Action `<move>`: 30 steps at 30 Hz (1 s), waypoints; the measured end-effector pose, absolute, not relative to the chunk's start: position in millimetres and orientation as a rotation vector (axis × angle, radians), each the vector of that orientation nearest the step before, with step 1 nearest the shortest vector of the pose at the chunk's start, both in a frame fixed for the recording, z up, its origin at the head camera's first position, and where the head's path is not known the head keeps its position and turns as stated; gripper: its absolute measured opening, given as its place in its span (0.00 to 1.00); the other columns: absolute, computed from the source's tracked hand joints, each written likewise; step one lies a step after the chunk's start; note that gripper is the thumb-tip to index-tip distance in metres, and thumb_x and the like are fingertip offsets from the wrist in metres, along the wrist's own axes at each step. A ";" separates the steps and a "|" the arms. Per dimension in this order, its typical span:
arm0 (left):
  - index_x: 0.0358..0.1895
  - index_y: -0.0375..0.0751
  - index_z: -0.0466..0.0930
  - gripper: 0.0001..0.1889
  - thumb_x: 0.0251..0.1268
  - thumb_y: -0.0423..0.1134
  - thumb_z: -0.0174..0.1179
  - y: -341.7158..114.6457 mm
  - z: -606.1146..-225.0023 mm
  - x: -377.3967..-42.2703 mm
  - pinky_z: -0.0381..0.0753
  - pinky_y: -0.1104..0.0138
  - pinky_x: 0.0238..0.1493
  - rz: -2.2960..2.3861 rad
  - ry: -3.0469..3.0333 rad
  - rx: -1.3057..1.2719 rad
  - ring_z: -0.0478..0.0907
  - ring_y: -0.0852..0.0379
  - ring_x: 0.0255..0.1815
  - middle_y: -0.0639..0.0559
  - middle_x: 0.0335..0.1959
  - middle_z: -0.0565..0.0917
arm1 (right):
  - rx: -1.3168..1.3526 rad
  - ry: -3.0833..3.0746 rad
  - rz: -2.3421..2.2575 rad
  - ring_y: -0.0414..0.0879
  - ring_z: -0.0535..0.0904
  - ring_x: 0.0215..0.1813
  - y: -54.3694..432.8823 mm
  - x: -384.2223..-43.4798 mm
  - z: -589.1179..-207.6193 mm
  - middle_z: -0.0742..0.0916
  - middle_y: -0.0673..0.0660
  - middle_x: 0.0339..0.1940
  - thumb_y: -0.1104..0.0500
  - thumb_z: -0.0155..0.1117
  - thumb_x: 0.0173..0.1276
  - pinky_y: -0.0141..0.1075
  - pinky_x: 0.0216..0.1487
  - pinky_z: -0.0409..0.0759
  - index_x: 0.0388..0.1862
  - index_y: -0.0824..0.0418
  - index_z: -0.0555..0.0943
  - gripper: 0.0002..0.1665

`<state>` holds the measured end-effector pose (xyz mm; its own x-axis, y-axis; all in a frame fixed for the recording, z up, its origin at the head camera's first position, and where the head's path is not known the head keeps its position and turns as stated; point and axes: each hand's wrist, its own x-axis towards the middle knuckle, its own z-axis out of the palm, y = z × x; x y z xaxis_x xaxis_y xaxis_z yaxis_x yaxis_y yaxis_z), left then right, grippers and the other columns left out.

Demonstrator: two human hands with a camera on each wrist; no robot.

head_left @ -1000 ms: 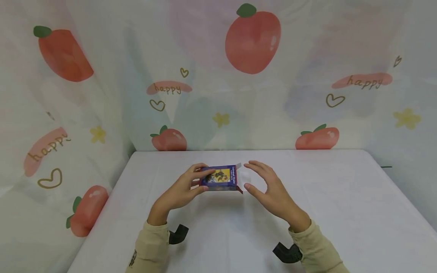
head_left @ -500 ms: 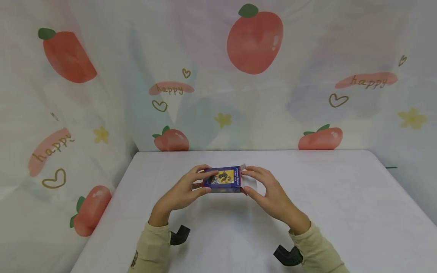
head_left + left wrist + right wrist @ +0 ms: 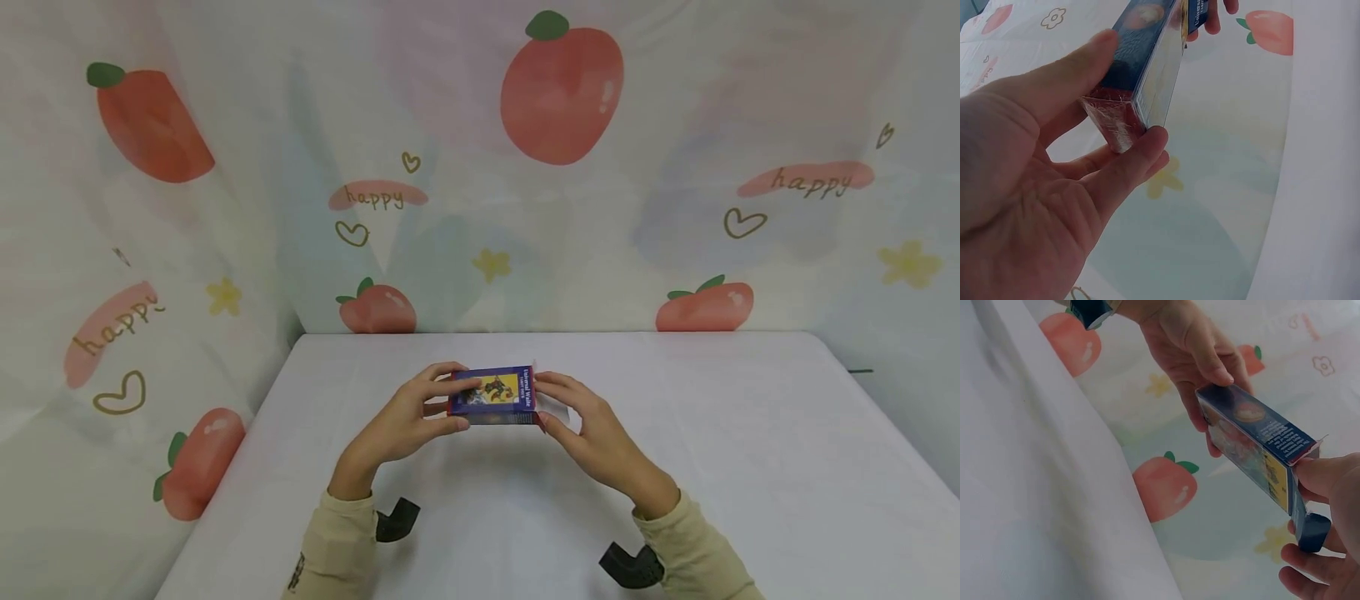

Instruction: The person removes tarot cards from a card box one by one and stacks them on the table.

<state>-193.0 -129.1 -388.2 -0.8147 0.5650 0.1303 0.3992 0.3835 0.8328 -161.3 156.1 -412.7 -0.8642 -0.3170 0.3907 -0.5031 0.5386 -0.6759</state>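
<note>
A blue tarot card box (image 3: 491, 396) with a yellow picture and "Universal Waite" lettering is held above the table. My left hand (image 3: 405, 421) grips its left end, thumb on the near side and fingers over the top and far side. My right hand (image 3: 596, 433) holds the right end, where the lid flap (image 3: 1311, 532) stands folded out. In the right wrist view the right thumb presses at the opened edge, with the fingers around the flap. Clear wrap (image 3: 1116, 119) shines on the box's other end in the left wrist view. The inside of the box is hidden.
A white-covered table (image 3: 750, 458) spreads beneath the hands. Behind and to the left hang pale cloth backdrops (image 3: 442, 100) with printed fruit, hearts and flowers. Black wrist mounts (image 3: 633, 567) stick out from the beige sleeves (image 3: 333, 542).
The right hand has moved in from beside the box and now holds its right end. The box has shifted slightly right in the view, with the left hand still gripping it.
</note>
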 end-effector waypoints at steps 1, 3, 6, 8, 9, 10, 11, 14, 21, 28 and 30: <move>0.70 0.50 0.76 0.28 0.66 0.38 0.68 -128.9 -387.9 -193.0 0.78 0.48 0.67 1.412 2.460 0.866 0.66 0.41 0.74 0.44 0.75 0.65 | 0.695 -2.554 1.230 0.62 0.73 0.72 156.2 -161.4 -412.8 0.80 0.61 0.69 0.61 0.64 0.73 0.63 0.67 0.76 0.66 0.64 0.78 0.24; 0.70 0.49 0.76 0.29 0.65 0.37 0.68 -128.6 -387.5 -193.0 0.78 0.48 0.67 1.418 2.460 0.864 0.66 0.41 0.73 0.44 0.75 0.65 | 0.698 -2.555 1.233 0.63 0.73 0.73 156.3 -161.4 -412.8 0.79 0.62 0.69 0.61 0.64 0.73 0.64 0.67 0.75 0.66 0.64 0.78 0.24; 0.70 0.48 0.76 0.28 0.65 0.35 0.68 -127.6 -386.5 -192.9 0.78 0.48 0.67 1.426 2.466 0.862 0.67 0.41 0.73 0.43 0.74 0.66 | 0.697 -2.562 1.237 0.63 0.72 0.73 156.1 -161.5 -412.8 0.78 0.62 0.70 0.62 0.64 0.73 0.64 0.66 0.76 0.66 0.64 0.79 0.24; 0.70 0.48 0.76 0.28 0.65 0.34 0.68 -127.3 -385.8 -192.6 0.78 0.47 0.66 1.430 2.470 0.869 0.67 0.40 0.73 0.43 0.74 0.66 | 0.695 -2.569 1.238 0.64 0.72 0.73 155.9 -161.7 -412.7 0.78 0.62 0.70 0.62 0.64 0.73 0.64 0.66 0.77 0.66 0.64 0.79 0.24; 0.69 0.48 0.76 0.28 0.65 0.34 0.68 -127.1 -385.5 -192.7 0.78 0.47 0.66 1.432 2.472 0.869 0.67 0.40 0.73 0.43 0.74 0.66 | 0.694 -2.574 1.237 0.64 0.71 0.73 155.8 -161.8 -412.7 0.78 0.63 0.71 0.61 0.64 0.73 0.64 0.65 0.77 0.66 0.64 0.79 0.24; 0.69 0.47 0.76 0.28 0.65 0.34 0.68 -127.0 -385.3 -192.7 0.78 0.47 0.66 1.436 2.472 0.870 0.67 0.40 0.73 0.43 0.74 0.66 | 0.694 -2.578 1.236 0.64 0.71 0.73 155.8 -161.9 -412.6 0.77 0.63 0.71 0.61 0.64 0.73 0.63 0.65 0.78 0.66 0.64 0.79 0.24; 0.69 0.47 0.77 0.28 0.65 0.33 0.68 -127.1 -385.1 -192.7 0.78 0.47 0.66 1.441 2.473 0.871 0.67 0.40 0.73 0.43 0.74 0.66 | 0.696 -2.581 1.233 0.64 0.71 0.73 156.0 -161.8 -412.4 0.77 0.63 0.71 0.60 0.63 0.73 0.63 0.65 0.78 0.66 0.64 0.79 0.24; 0.69 0.46 0.76 0.28 0.65 0.33 0.68 -127.9 -385.2 -193.0 0.78 0.47 0.66 1.452 2.474 0.879 0.66 0.40 0.73 0.42 0.74 0.65 | 0.703 -2.587 1.217 0.65 0.71 0.74 157.5 -161.4 -411.8 0.77 0.63 0.72 0.59 0.63 0.74 0.64 0.64 0.78 0.66 0.64 0.79 0.23; 0.69 0.46 0.77 0.28 0.65 0.32 0.67 -129.7 -385.1 -192.8 0.77 0.46 0.67 1.473 2.469 0.857 0.65 0.40 0.74 0.42 0.74 0.64 | 0.716 -2.585 1.171 0.65 0.71 0.74 161.0 -162.3 -411.4 0.77 0.63 0.72 0.58 0.65 0.72 0.65 0.66 0.76 0.66 0.62 0.79 0.24; 0.68 0.43 0.77 0.27 0.65 0.31 0.67 -129.8 -384.6 -193.8 0.78 0.48 0.66 1.489 2.458 0.871 0.66 0.42 0.74 0.43 0.74 0.65 | 0.717 -2.594 1.183 0.64 0.70 0.74 163.3 -162.7 -411.3 0.76 0.61 0.74 0.58 0.70 0.68 0.65 0.68 0.74 0.65 0.60 0.80 0.27; 0.68 0.44 0.77 0.27 0.65 0.31 0.67 -130.2 -385.2 -194.5 0.78 0.49 0.67 1.488 2.456 0.864 0.65 0.43 0.74 0.44 0.74 0.65 | 0.718 -2.594 1.191 0.64 0.71 0.74 163.6 -163.2 -411.5 0.77 0.60 0.73 0.61 0.71 0.67 0.64 0.68 0.74 0.65 0.60 0.80 0.27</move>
<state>-194.5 -130.2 -385.2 -0.8247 0.5400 0.1680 0.3990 0.3450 0.8496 -163.2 163.6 -411.5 -0.8627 -0.3461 0.3687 -0.5052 0.5578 -0.6585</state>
